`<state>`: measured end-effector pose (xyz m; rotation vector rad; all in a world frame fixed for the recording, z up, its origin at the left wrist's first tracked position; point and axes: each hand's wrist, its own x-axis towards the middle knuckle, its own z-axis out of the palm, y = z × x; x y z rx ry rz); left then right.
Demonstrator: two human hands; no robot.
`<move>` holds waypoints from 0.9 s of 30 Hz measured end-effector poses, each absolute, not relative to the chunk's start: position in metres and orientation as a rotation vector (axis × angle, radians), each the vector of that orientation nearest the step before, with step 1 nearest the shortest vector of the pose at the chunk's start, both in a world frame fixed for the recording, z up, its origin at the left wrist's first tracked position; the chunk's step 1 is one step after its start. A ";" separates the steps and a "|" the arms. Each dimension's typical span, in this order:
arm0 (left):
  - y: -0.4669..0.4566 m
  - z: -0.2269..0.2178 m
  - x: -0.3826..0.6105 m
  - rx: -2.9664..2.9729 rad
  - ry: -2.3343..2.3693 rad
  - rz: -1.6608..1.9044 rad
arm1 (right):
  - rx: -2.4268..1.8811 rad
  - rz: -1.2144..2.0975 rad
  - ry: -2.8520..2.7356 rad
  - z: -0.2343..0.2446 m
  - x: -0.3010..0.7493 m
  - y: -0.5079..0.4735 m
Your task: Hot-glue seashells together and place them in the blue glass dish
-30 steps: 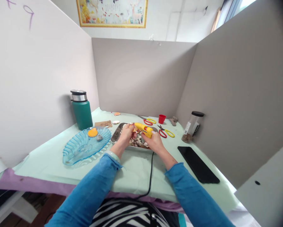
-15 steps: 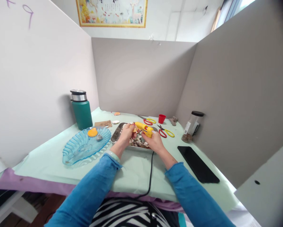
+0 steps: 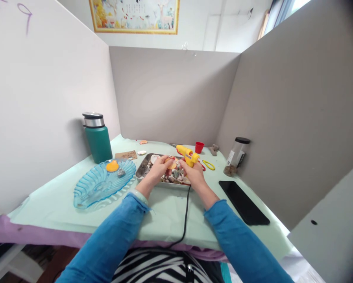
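My right hand (image 3: 194,175) is closed around a yellow glue gun (image 3: 188,155), whose nozzle points up and to the left. A black cord (image 3: 186,220) runs from below that hand toward the table's front edge. Over the metal tray (image 3: 141,177), my left hand (image 3: 160,169) pinches an orange-yellow seashell (image 3: 172,164). The shell lies between both hands, and the right fingertips are very close to it; whether they touch it I cannot tell. Loose shells (image 3: 176,173) fill the tray below, partly hidden by my hands.
Left are a blue glass dish (image 3: 99,192) holding an orange piece (image 3: 112,166) and a grey shell (image 3: 121,172), and a green bottle (image 3: 98,143). Right are yellow-handled scissors (image 3: 208,165), a red cup (image 3: 199,147), a clear jar (image 3: 237,156) and a black phone-like slab (image 3: 244,202). Panels enclose the table.
The glue gun has moved up and right, away from the piece in my left hand. The orange-yellow shell between my hands now shows more clearly. The whole view has shifted slightly.
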<state>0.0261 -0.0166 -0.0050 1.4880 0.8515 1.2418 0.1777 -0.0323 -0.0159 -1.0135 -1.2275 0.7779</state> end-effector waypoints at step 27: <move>-0.019 -0.005 0.030 1.571 0.843 1.293 | -1.082 0.824 -1.119 -0.011 0.175 -0.036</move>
